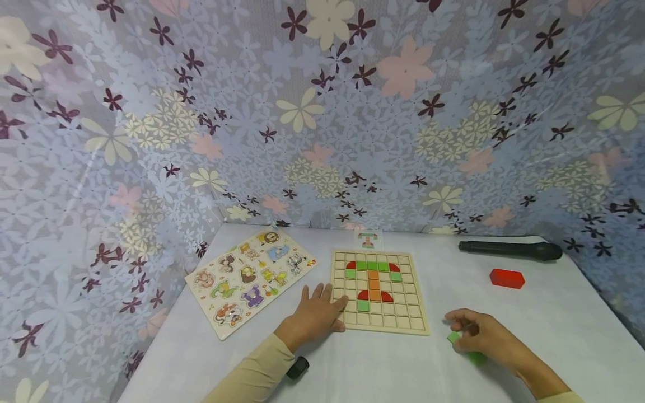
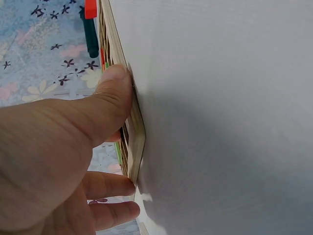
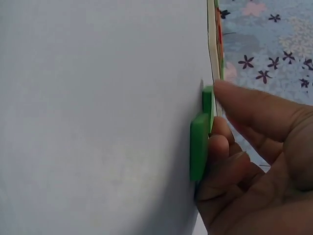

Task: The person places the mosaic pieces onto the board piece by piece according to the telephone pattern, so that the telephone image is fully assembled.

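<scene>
A wooden grid board (image 1: 420,313) bears red, green and orange tiles arranged in a T-like figure. My left hand (image 1: 314,310) rests at its near left edge, thumb and fingers spread; in the left wrist view the thumb (image 2: 117,83) touches the board's side. To the right of the board, my right hand (image 1: 484,338) hovers low over two green tiles. In the right wrist view one green tile (image 3: 198,147) lies against the fingers, and another green tile (image 3: 208,105) sits near the thumb tip. Thumb and fingers stand apart there, with no pinch visible.
Behind the board lies a pattern card (image 1: 368,240). An animal puzzle board (image 1: 262,274) is at the left. On the right are a red block (image 1: 507,278) and a long dark rod-like object (image 1: 510,250). A small black object (image 1: 298,368) lies beside the left forearm.
</scene>
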A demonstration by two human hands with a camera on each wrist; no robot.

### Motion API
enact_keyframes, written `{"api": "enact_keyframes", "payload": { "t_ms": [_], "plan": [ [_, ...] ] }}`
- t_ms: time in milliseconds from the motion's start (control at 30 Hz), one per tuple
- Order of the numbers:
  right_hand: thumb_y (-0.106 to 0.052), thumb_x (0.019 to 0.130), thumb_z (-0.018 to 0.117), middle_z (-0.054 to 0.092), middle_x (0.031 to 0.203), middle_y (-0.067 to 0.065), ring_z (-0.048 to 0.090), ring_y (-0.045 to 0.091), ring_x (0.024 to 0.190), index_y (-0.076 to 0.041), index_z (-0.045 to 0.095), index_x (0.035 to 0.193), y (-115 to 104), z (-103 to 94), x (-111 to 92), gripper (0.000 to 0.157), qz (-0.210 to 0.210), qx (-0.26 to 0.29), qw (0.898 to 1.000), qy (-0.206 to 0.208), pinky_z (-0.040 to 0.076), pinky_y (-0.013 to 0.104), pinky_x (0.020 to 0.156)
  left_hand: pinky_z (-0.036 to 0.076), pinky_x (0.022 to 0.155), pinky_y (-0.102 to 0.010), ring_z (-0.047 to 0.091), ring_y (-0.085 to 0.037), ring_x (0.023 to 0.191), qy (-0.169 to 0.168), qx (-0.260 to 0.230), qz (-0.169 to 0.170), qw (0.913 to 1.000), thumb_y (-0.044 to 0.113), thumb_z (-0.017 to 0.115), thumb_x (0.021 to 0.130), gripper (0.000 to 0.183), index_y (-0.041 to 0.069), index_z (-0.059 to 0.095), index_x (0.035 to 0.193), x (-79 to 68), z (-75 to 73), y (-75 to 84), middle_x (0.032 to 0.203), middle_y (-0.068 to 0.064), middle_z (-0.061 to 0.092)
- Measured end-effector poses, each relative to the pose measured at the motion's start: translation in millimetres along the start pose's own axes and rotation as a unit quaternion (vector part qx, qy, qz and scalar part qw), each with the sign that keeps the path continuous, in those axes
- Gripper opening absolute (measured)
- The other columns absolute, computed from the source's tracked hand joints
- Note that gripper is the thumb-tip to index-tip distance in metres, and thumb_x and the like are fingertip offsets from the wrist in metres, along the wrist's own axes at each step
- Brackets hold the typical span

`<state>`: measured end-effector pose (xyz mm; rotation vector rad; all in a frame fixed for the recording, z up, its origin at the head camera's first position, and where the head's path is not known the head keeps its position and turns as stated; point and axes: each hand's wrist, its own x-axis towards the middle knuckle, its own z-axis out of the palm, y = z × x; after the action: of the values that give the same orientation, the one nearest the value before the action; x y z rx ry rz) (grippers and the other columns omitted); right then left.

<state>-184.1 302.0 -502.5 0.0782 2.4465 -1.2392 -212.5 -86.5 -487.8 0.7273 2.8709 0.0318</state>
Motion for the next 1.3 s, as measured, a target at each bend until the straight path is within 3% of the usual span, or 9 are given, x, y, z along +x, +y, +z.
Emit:
{"api": "enact_keyframes", "payload": {
  "t_ms": [267,533,733,867,1000,1300],
  "plan": [
    [-0.011,0.077,0.087,0.067,0.114,0.004,0.055,0.021,0.095,-0.005,0.068,0.125,-4,2.3,-2,0.052,-0.011,-0.050,0.999,0.010,0.052,0.029,0.076,0.026,0.117,-0.066,0.032,-0.041,0.150,0.002,-0.003,0.001,1.0000,0.054,0.061,0.092,0.070,0.027,0.046,0.155,-0.9,-1.5,1.0,0.161,-0.021,0.037],
    [-0.018,0.073,0.091,0.054,0.090,0.005,0.052,0.020,0.087,-0.006,0.069,0.116,-7,5.0,-3,0.050,-0.013,-0.089,0.996,0.028,0.044,0.028,0.066,0.027,0.116,-0.066,0.033,-0.041,0.149,0.007,-0.008,0.003,0.9999,0.054,0.062,0.092,0.070,0.027,0.046,0.154,-1.1,-2.5,0.1,0.160,-0.021,0.038],
    [-0.026,0.084,0.084,0.053,0.079,0.005,0.052,0.019,0.076,-0.007,0.066,0.119,-3,5.3,-4,0.043,0.000,-0.085,0.996,0.031,0.041,0.028,0.059,0.028,0.116,-0.066,0.035,-0.041,0.148,0.010,-0.004,0.005,0.9999,0.055,0.062,0.092,0.069,0.027,0.047,0.154,-1.4,-0.7,-0.5,0.159,-0.021,0.039],
    [-0.034,0.095,0.072,0.053,0.078,0.005,0.052,0.020,0.076,-0.007,0.065,0.121,-5,-1.7,-4,0.038,0.002,-0.059,0.997,0.041,0.043,0.030,0.060,0.028,0.116,-0.066,0.035,-0.041,0.148,0.012,0.000,0.008,0.9999,0.055,0.061,0.093,0.069,0.027,0.046,0.154,-0.5,-1.2,-0.6,0.160,-0.021,0.039],
    [-0.036,0.098,0.068,0.052,0.075,0.006,0.052,0.021,0.070,-0.003,0.062,0.128,-12,-9.9,-3,0.045,-0.011,-0.004,0.998,0.055,0.044,0.032,0.059,0.028,0.116,-0.066,0.035,-0.041,0.148,0.014,0.002,0.009,0.9999,0.054,0.061,0.093,0.068,0.027,0.046,0.154,1.7,-1.4,-1.2,0.160,-0.021,0.038],
    [-0.025,0.098,0.070,0.059,0.089,0.013,0.059,0.024,0.079,0.003,0.048,0.146,-42,-18.7,4,0.060,-0.104,0.092,0.988,0.066,0.053,0.032,0.064,0.027,0.116,-0.066,0.034,-0.040,0.149,0.006,-0.002,0.005,1.0000,0.055,0.062,0.092,0.070,0.028,0.046,0.154,0.5,-0.6,-0.4,0.160,-0.020,0.038]
  ]
}}
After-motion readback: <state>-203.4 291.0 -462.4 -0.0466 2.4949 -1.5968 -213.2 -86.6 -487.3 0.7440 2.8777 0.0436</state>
